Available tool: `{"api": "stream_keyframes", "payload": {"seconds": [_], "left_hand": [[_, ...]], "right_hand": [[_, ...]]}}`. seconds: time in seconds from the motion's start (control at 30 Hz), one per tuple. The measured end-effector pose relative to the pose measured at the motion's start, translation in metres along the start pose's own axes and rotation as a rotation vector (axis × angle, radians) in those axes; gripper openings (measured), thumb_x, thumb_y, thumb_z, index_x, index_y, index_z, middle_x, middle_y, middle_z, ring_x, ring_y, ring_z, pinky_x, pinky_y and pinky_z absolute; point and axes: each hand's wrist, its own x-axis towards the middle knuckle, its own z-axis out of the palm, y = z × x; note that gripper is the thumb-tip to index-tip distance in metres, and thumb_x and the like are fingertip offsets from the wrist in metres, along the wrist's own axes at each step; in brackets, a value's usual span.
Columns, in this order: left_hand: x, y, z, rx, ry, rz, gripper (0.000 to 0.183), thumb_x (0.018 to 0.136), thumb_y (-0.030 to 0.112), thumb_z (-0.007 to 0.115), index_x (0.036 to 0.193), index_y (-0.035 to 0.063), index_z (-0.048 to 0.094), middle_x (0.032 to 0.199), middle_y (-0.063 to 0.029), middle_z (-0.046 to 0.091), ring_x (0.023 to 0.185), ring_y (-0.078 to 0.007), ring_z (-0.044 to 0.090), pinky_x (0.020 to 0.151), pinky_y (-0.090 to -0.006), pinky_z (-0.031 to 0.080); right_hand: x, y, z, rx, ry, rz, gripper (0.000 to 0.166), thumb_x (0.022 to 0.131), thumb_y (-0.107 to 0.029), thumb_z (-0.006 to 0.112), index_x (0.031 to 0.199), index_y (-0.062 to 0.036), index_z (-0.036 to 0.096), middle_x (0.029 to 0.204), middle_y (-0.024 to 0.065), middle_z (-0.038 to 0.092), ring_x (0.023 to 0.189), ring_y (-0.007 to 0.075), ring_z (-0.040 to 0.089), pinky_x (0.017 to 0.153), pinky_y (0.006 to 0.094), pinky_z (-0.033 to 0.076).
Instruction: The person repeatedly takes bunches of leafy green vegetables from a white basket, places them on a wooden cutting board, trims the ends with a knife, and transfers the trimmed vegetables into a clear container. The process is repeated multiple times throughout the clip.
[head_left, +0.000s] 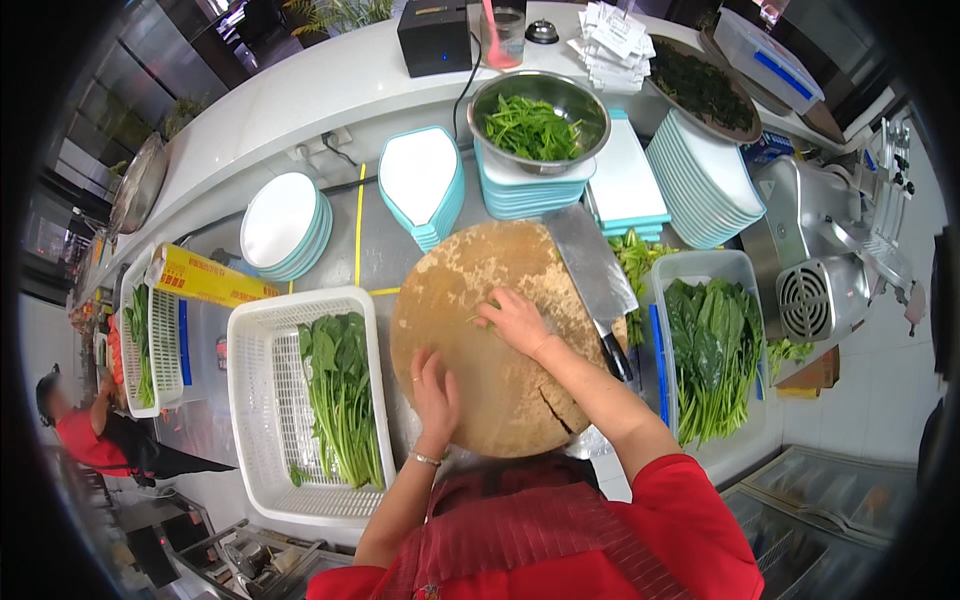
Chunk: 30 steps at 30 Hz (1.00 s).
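A round wooden chopping block (480, 262), its surface worn and cracked near the front, lies before me. My right hand (514, 322) is curled over the middle of it, with a bit of green vegetable stem (480, 321) at the fingertips. Blurred, my left hand (433, 397) is at the block's left edge, fingers spread and holding nothing. A Chinese cleaver (592, 262) rests on the right side of the block, its black handle towards me. Leafy greens (341, 397) fill the right half of a white plastic basket (244, 420) to my left.
Right of the block, a clear plastic bin (705, 264) holds more greens (712, 352). A steel bowl (538, 161) of cut greens tops stacked plates behind the block. A metal slicing machine (810, 247) stands far right. At far left, another person (94, 442) works.
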Motion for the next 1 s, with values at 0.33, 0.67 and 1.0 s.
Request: {"api": "stream_keyframes", "payload": {"seconds": [0.33,0.67,1.0], "left_hand": [[0.005,0.005,0.003,0.030,-0.019,-0.049,0.040,0.082,0.008,0.058,0.120,0.0016,0.049,0.129,-0.0251,0.042,0.122,-0.0420,0.040,0.102,-0.0457,0.034],[0.003,0.004,-0.008,0.013,-0.060,0.028,0.043,0.081,0.018,0.059,0.119,0.0021,0.046,0.128,-0.0225,0.042,0.119,-0.0390,0.042,0.102,-0.0446,0.035],[-0.012,-0.013,-0.043,-0.286,0.031,0.051,0.026,0.078,0.010,0.061,0.104,0.0037,0.057,0.113,-0.0161,0.053,0.105,-0.0328,0.052,0.092,-0.0395,0.042]], "right_hand": [[0.133,0.038,-0.108,-0.056,0.261,-0.164,0.016,0.074,-0.003,0.060,0.085,-0.0142,0.060,0.086,0.0052,0.057,0.081,0.0241,0.060,0.068,0.0355,0.051],[0.237,0.172,-0.130,-0.593,0.040,0.354,0.056,0.088,-0.058,0.045,0.127,-0.0201,0.054,0.137,0.0170,0.043,0.121,0.0390,0.044,0.100,0.0561,0.032],[0.132,-0.033,-0.045,0.588,0.169,0.131,0.028,0.096,-0.022,0.050,0.114,-0.0018,0.057,0.102,0.0082,0.062,0.085,0.0155,0.060,0.075,0.0284,0.048]]}}
